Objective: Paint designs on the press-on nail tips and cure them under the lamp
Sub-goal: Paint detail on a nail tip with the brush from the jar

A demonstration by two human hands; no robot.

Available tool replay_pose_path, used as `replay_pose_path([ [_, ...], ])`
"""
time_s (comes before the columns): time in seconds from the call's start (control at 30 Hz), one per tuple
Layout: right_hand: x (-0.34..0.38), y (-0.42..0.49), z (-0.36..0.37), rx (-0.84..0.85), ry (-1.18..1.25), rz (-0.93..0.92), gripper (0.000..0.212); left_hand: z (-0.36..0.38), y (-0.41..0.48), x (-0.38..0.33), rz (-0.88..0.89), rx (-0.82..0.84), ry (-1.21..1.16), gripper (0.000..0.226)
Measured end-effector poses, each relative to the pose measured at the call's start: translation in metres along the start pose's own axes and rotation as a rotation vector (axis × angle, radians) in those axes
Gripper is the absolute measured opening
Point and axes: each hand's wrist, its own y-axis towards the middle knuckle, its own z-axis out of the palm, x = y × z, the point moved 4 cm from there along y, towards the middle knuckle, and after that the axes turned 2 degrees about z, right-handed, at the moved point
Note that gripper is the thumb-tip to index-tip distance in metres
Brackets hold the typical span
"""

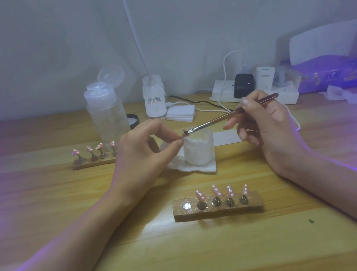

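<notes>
My left hand [144, 148] pinches a small nail tip [182, 135] between thumb and forefinger, just over a white jar [199, 149] that stands on a tissue. My right hand [265, 120] holds a thin brush [229, 116], its flat bristle end touching the pinched tip. A wooden holder [218, 209] near me carries several pink nail tips with white dots on metal stands; its leftmost stand is bare. A second holder [93, 161] with several dotted pink tips lies behind my left hand.
At the back of the wooden table [193, 252] stand a clear pump bottle [107, 114] with its lid flipped up, a white lamp base [154, 96], a stack of wipes [180, 112], a power strip [253, 91] with plugs and a purple pack [331, 75]. Purple light glows from both sides.
</notes>
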Motion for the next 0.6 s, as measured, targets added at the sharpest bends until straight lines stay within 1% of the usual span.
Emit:
replay_pose_path([
  [0.13, -0.0027, 0.0010, -0.0053, -0.084, 0.014, 0.045, 0.024, 0.0002, 0.0001, -0.0013, 0.004, 0.003, -0.005, 0.023],
  [0.23, 0.0008, 0.0005, -0.0021, -0.002, 0.046, -0.015, 0.022, 0.0002, 0.0000, -0.0018, 0.007, 0.004, 0.009, 0.022],
  [0.3, 0.0014, -0.0002, 0.0006, 0.033, 0.020, -0.022, 0.020, -0.0003, -0.0001, -0.0020, 0.005, 0.000, 0.010, 0.020],
  [0.4, -0.0004, -0.0003, -0.0009, -0.012, -0.006, 0.002, 0.022, 0.0000, -0.0003, -0.0029, 0.011, 0.006, -0.004, 0.022],
  [0.6, 0.0026, -0.0001, -0.0073, -0.094, 0.029, 0.012, 0.022, -0.0003, 0.0001, -0.0022, 0.027, 0.011, 0.011, 0.022],
])
